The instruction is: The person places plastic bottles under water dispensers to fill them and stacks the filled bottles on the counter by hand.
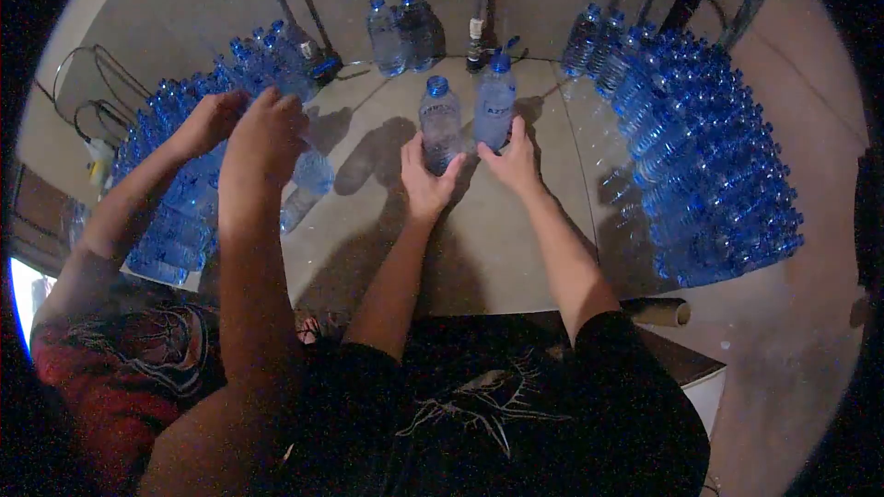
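Observation:
In the middle of the table, my left hand (429, 182) is closed around the lower part of a clear plastic bottle (440, 120) with a blue top. My right hand (514, 164) grips a second plastic bottle (494, 109), bluish, with printed lettering and a blue top. Both bottles stand side by side, nearly upright, a small gap between them. Whether liquid is inside either one is hard to tell.
A co-worker's hands (265, 129) are at the left, near a bottle (313, 173). Many bottles are packed in a left group (170, 235) and a right group (709, 166). Two bottles (387, 41) stand by the back wall near a white fitting (476, 32). A tube (661, 313) lies front right.

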### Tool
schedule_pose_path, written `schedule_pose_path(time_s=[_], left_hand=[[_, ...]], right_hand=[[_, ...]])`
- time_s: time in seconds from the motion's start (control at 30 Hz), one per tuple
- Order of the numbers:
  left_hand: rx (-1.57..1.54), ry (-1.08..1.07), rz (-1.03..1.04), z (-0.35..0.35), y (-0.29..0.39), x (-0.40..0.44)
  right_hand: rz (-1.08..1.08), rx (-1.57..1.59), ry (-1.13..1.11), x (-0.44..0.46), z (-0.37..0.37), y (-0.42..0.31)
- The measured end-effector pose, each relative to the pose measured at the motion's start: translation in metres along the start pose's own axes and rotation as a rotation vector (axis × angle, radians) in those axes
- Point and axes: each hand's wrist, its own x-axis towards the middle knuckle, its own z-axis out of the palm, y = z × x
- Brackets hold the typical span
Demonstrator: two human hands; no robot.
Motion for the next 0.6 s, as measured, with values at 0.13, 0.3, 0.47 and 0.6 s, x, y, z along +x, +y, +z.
schedule_pose_path(time_s=[0.13,0.3,0.47,0.6], left_hand=[[0.027,-0.041,-0.084,-0.009,0.017,0.003],[0.120,-0.082,-0.181,-0.014,0.025,0.003],[0.090,-0.094,-0.193,-0.012,0.020,0.002],[0.120,-0.099,-0.195,-0.015,0.027,0.005]], right_hand=[[0.003,0.030,-0.012,0.000,-0.006,-0.009],[-0.033,-0.042,0.007,-0.001,-0.007,-0.009],[-0.007,-0.027,0.018,-0.002,-0.005,-0.010],[-0.008,-0.010,0.019,0.000,-0.001,-0.006]])
